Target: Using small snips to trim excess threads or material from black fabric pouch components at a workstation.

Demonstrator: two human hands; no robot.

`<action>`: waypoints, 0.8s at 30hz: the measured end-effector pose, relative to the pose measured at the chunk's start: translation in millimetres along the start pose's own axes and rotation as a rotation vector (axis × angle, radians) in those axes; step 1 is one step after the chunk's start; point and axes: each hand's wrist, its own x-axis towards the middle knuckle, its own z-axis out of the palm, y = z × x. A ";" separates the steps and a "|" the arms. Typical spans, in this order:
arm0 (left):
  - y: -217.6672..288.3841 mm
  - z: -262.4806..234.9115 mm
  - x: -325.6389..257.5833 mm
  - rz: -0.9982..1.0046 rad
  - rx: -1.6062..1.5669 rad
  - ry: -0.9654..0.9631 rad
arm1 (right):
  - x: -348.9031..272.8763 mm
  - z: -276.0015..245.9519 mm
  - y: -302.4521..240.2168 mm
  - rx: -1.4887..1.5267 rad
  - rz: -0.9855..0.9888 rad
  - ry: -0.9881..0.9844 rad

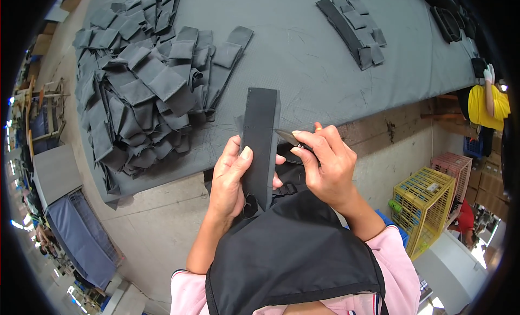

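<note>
A long black fabric strip (260,125) with a greyish edge stands lengthwise in front of me, just off the table's near edge. My left hand (230,177) is closed on its lower part, thumb on the front and fingertips showing past its right side. From the right, my right hand (330,160) grips small dark thread snips (287,137), their tip at the strip's right edge. Whether the blades touch the fabric I cannot tell. A big heap of folded dark grey fabric pieces (135,90) lies at the left of the table.
Grey cloth covers the table (292,49), with loose threads scattered on it. Farther right lies a smaller row of fabric pieces (355,30). A yellow crate (425,206) and a pink crate (454,171) stand on the right. A person in yellow (490,109) is at the far right.
</note>
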 end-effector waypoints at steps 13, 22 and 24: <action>9.0 13.0 -1.7 0.015 0.077 0.108 | 3.6 -3.6 -4.5 0.153 0.144 -0.063; 6.0 10.3 -2.9 0.005 0.124 0.059 | 9.2 3.1 -7.1 0.234 0.153 -0.093; 4.2 12.3 -2.5 0.011 0.136 0.068 | 15.9 6.8 -7.3 0.261 0.152 -0.164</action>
